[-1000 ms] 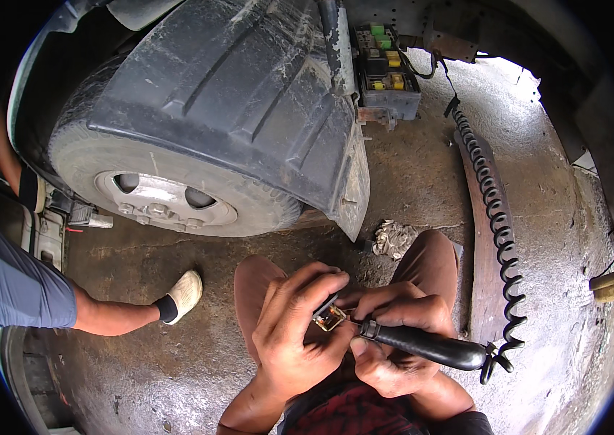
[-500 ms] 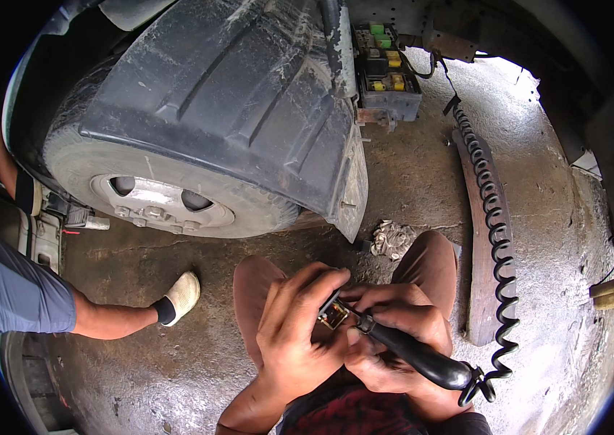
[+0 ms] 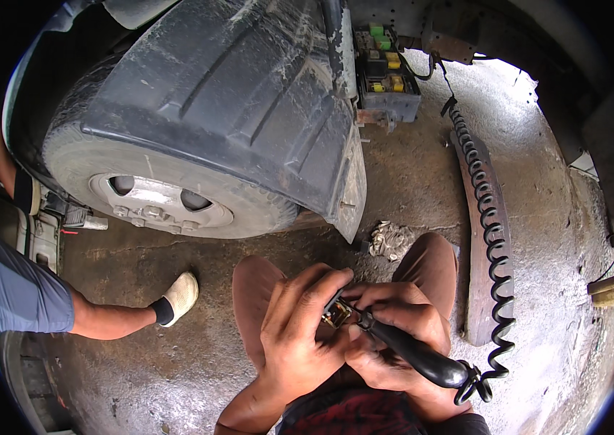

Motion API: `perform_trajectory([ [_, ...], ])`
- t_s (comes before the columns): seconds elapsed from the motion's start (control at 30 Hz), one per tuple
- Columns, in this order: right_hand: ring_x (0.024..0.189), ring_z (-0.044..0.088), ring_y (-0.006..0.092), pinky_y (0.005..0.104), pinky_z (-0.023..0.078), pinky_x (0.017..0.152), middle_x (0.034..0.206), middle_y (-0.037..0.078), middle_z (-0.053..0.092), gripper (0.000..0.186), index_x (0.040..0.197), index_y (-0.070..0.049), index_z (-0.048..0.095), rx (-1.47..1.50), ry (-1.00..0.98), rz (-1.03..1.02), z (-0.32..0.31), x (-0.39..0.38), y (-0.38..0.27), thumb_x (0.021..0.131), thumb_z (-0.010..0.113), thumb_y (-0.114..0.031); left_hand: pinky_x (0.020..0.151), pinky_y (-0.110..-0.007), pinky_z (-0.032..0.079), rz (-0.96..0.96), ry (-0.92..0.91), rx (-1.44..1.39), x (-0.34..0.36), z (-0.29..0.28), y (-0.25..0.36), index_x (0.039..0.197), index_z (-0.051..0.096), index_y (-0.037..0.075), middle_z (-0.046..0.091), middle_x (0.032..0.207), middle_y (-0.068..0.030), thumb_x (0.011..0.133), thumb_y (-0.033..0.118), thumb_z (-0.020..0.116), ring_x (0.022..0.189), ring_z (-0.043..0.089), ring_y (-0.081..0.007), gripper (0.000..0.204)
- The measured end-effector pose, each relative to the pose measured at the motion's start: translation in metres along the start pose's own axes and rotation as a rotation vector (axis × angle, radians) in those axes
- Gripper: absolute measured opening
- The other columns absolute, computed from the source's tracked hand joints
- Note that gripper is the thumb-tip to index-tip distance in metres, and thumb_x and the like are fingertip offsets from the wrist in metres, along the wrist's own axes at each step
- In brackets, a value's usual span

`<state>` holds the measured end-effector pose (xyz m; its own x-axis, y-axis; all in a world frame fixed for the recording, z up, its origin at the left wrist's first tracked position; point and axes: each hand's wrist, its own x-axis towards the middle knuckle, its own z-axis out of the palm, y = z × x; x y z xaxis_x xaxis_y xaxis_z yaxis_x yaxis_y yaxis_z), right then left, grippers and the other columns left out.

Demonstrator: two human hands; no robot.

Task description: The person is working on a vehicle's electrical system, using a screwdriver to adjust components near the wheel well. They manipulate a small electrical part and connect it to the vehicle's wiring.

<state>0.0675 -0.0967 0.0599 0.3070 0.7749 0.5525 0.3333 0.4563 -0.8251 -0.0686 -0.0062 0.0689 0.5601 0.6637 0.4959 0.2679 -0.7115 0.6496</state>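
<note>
My left hand [image 3: 294, 332] is closed around a small open-sided electrical part [image 3: 336, 313], probably a relay, with copper-coloured pieces showing inside. In my right hand [image 3: 407, 313] is a black-handled test probe [image 3: 426, 359], its handle slanting down to the right. The probe's front end points at the small part, and the fingers of both hands meet around it; whether the tip touches is hidden. From the handle's rear a black coiled cord [image 3: 491, 230] runs up along the right side to the vehicle. Both hands are between my bent knees.
Ahead on the left is a wheel [image 3: 151, 203] under a dark mudguard [image 3: 205, 116]. A fuse box [image 3: 390, 87] with green and yellow pieces hangs beside it. A wooden plank [image 3: 477, 290] lies under the cord, a crumpled rag [image 3: 391, 241] near my knee. Another person's leg [image 3: 115, 320] is at left.
The small part has shifted slightly up and right between my fingers. The coiled cord has swung a little to the left. Both hands keep their grips.
</note>
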Motion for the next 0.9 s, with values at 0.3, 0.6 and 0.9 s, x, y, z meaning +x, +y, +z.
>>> perform_trajectory([
  [0.3,0.096,0.075,0.0346,0.0411,0.063,0.080,0.102,0.022,0.068,0.041,0.112,0.000,0.054,0.036,0.103,-0.053,0.0023,0.0015,0.0045,0.081,0.081,0.005,0.088,-0.043,0.057,-0.046,0.015,-0.027,-0.0042,0.0032,0.0036,0.128,0.070,0.007,0.070,0.123,-0.0162,0.068,0.013,0.087,0.104,0.069,-0.0343,0.062],
  [0.6,0.100,0.074,0.0354,0.0438,0.062,0.084,0.106,0.022,0.066,0.044,0.116,-0.002,0.051,0.015,0.049,-0.040,0.0002,0.0003,0.0030,0.084,0.080,0.005,0.088,-0.041,0.058,-0.049,0.053,-0.018,-0.0028,0.0034,0.0037,0.119,0.075,0.003,0.073,0.116,-0.0175,0.073,0.018,0.086,0.102,0.073,-0.0340,0.049],
  [0.9,0.098,0.074,0.0359,0.0478,0.063,0.085,0.102,0.022,0.064,0.039,0.114,-0.003,0.047,0.096,0.079,-0.039,0.0001,0.0031,0.0056,0.089,0.077,-0.001,0.089,-0.041,0.058,-0.065,0.036,-0.111,0.0000,0.0028,0.0013,0.123,0.072,0.005,0.071,0.120,-0.0162,0.068,0.002,0.087,0.105,0.071,-0.0322,0.057],
])
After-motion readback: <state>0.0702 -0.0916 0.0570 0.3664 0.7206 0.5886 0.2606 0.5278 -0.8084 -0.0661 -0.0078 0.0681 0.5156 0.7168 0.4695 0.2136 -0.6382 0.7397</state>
